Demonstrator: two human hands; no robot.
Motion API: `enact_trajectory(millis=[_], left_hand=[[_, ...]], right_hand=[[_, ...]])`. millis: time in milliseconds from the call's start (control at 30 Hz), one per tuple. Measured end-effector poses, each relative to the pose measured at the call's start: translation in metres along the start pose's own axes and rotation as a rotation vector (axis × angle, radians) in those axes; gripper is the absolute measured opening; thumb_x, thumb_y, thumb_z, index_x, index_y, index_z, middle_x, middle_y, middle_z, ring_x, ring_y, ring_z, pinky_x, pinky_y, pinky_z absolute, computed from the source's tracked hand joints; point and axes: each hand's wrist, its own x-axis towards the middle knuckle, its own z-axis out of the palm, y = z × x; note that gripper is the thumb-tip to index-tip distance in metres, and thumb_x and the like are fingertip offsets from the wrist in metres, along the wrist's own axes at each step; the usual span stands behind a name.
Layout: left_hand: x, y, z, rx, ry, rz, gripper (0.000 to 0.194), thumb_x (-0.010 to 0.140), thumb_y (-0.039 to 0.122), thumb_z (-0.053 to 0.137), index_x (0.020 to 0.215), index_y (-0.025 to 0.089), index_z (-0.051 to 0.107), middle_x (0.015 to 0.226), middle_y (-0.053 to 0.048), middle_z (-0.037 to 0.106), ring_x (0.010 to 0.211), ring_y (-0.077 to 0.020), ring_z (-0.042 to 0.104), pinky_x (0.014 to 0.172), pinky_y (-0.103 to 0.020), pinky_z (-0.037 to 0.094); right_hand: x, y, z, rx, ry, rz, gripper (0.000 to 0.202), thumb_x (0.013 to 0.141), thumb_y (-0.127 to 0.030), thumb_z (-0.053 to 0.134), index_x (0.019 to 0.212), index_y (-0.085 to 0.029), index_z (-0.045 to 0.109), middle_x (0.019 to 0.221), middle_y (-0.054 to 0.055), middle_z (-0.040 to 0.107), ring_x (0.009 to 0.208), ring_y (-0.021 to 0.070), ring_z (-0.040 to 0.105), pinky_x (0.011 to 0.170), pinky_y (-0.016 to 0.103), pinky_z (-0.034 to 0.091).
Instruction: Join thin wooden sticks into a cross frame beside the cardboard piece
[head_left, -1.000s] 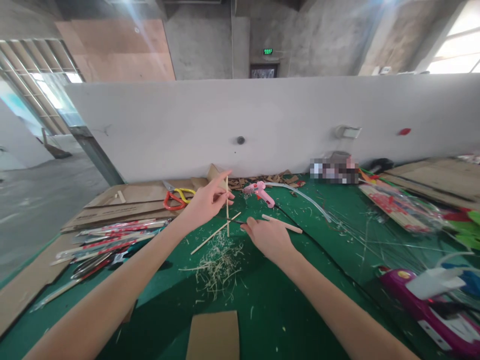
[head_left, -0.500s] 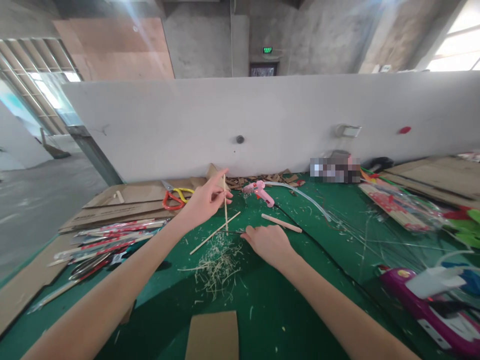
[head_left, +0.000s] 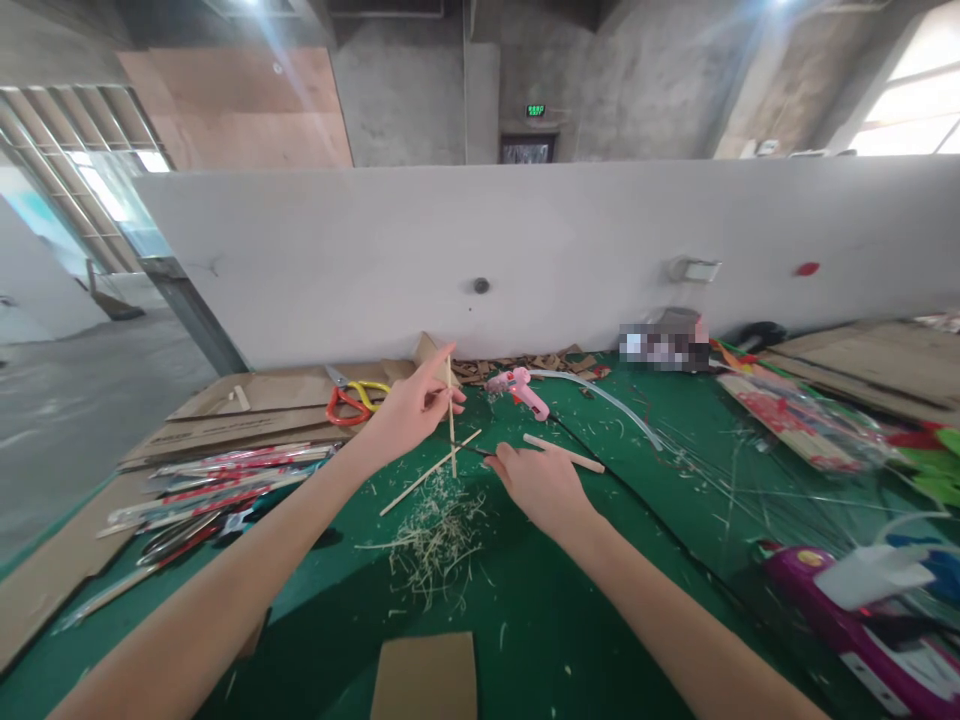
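Observation:
My left hand point(head_left: 414, 408) pinches a thin wooden stick point(head_left: 452, 440) between thumb and fingers, its index finger pointing up and away. The stick stands nearly upright, lower end over the green table. My right hand point(head_left: 541, 482) is closed on a slim dark knife point(head_left: 472, 449), whose blade points left and meets or crosses the stick; its handle is hidden in my fist. Another wooden stick point(head_left: 420, 480) lies slanted just below. Under both hands spreads a pile of pale wood shavings point(head_left: 436, 545). A thicker round wooden rod point(head_left: 581, 459) lies partly behind my right hand.
A pink glue gun point(head_left: 529, 392) with its black cord lies behind my hands. Scissors point(head_left: 349, 403) and packaged sticks point(head_left: 225, 478) are at left. A cardboard piece point(head_left: 425, 678) lies near me, a purple power strip point(head_left: 832, 620) at right. A white partition point(head_left: 570, 240) stands behind.
My right hand and the knife have moved slightly up and away along the stick. My left hand holds the stick in nearly the same place. The camera view has tilted slightly.

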Motion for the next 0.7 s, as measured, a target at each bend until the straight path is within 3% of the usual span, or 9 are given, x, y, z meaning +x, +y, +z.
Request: enact_trajectory(millis=[133,300,433,567,700], left_hand=[[0.0003,0.001,-0.0001,0.01,0.002,0.004,0.056,0.088,0.021,0.039,0.14,0.021,0.018,0.087,-0.005,0.067,0.08,-0.0163,0.066,0.073,-0.03,0.052],[0.0002,0.0015,0.0007,0.017,0.007,0.014,0.056,0.086,0.019,0.039,0.139,0.021,0.02,0.086,-0.006,0.068,0.079,-0.0163,0.065,0.073,-0.03,0.051],[0.0002,0.0005,0.0013,-0.003,0.011,-0.007,0.055,0.087,0.02,0.038,0.139,0.022,0.022,0.087,-0.005,0.067,0.078,-0.0161,0.066,0.073,-0.03,0.051],[0.0,0.0005,0.001,-0.004,0.001,0.0,0.055,0.086,0.02,0.039,0.139,0.023,0.022,0.087,-0.005,0.067,0.078,-0.0166,0.065,0.072,-0.03,0.051],[-0.0001,0.0009,0.0009,-0.014,0.014,0.013,0.054,0.087,0.021,0.037,0.139,0.021,0.021,0.085,-0.005,0.066,0.076,-0.0159,0.065,0.074,-0.031,0.051]], right_hand=[[-0.0018,-0.0022,0.001,0.005,-0.057,-0.058,0.037,0.092,-0.043,0.027,0.087,-0.019,0.055,0.062,0.005,0.064,0.059,0.0164,0.062,0.053,0.021,0.032],[0.0003,0.0003,-0.0034,-0.024,0.028,0.01,0.043,0.094,-0.041,0.017,0.09,-0.02,0.054,0.067,0.006,0.065,0.06,0.017,0.062,0.052,0.022,0.032],[0.0003,0.0028,-0.0033,-0.031,-0.068,-0.066,0.04,0.092,-0.044,0.026,0.086,-0.02,0.056,0.064,0.005,0.065,0.058,0.0174,0.062,0.052,0.022,0.032],[0.0008,0.0039,-0.0033,-0.029,0.017,0.013,0.047,0.094,-0.041,0.014,0.092,-0.019,0.056,0.067,0.006,0.065,0.061,0.016,0.062,0.055,0.022,0.033],[-0.0007,0.0027,-0.001,-0.022,-0.075,-0.052,0.042,0.093,-0.044,0.023,0.089,-0.019,0.056,0.067,0.006,0.065,0.061,0.0155,0.062,0.054,0.022,0.032]])
